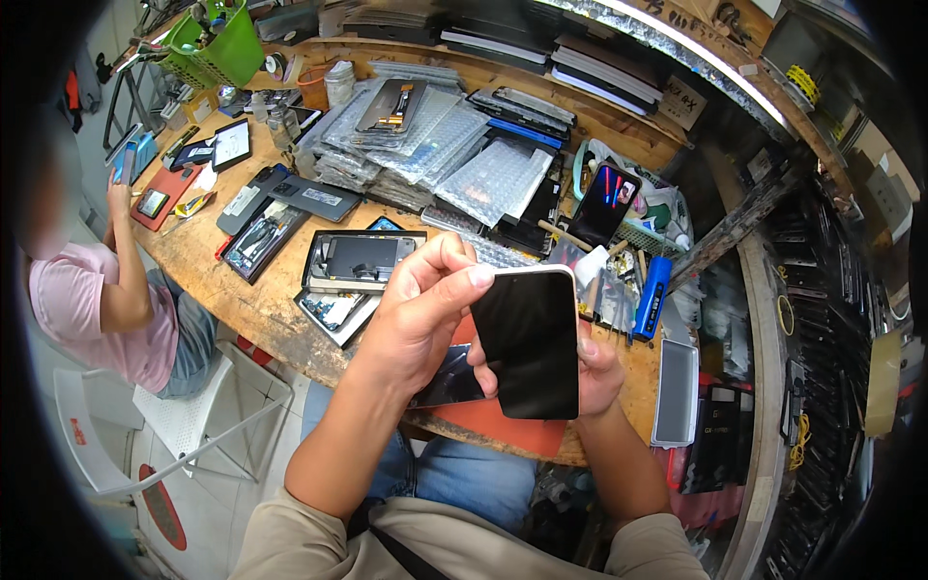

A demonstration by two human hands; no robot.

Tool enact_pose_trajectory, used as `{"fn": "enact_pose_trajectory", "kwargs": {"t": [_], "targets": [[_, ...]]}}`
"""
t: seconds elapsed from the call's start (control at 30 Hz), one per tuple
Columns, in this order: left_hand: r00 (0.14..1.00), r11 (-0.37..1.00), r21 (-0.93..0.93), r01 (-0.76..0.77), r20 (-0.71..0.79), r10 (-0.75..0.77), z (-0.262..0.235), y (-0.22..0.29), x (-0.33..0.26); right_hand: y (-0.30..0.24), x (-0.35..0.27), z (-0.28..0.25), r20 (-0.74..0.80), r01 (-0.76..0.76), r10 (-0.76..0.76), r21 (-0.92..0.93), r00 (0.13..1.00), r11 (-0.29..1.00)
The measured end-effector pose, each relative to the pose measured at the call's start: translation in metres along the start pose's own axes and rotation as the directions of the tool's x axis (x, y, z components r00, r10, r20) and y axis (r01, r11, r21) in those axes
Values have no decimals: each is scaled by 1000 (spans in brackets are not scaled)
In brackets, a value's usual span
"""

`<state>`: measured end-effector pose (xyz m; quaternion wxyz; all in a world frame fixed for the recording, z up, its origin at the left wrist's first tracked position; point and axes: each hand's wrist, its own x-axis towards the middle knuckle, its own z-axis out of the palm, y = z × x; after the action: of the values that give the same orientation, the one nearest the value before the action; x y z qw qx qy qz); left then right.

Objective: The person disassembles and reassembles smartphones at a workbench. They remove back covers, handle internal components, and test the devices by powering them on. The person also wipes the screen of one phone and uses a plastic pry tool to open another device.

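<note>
Both hands (416,309) grip a dark-screened phone (527,343) above the worn wooden desk (275,317). Left of the desk, a person (101,290) sits on a white chair (191,418) on tiled floor (217,512).

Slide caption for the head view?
Left hand and right hand hold a dark-screened phone over a cluttered wooden bench, a co-worker seated at left.

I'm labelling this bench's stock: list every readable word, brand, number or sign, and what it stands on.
I won't copy wording; text locations only:
Brown cardboard box, back: large dark lettering.
Black rectangular box, right: pale lettering, blurred.
Blue elongated handheld device: pale marks, too small to read.
Flat black pale-rimmed panel: none visible.
</note>
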<state>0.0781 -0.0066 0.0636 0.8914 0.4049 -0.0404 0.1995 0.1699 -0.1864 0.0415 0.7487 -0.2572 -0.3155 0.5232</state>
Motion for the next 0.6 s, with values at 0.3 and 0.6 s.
{"fn": "enact_pose_trajectory", "kwargs": {"t": [0.3, 0.6], "targets": [[949, 941, 133, 313, 4, -316, 22, 30, -9, 6, 2, -2, 54, -38, 48, -169, 997, 985], [1000, 845, 535, 15, -1, -17, 10, 28, -10, 19, 3, -10, 117, -31, 68, -289, 991, 957]]}}
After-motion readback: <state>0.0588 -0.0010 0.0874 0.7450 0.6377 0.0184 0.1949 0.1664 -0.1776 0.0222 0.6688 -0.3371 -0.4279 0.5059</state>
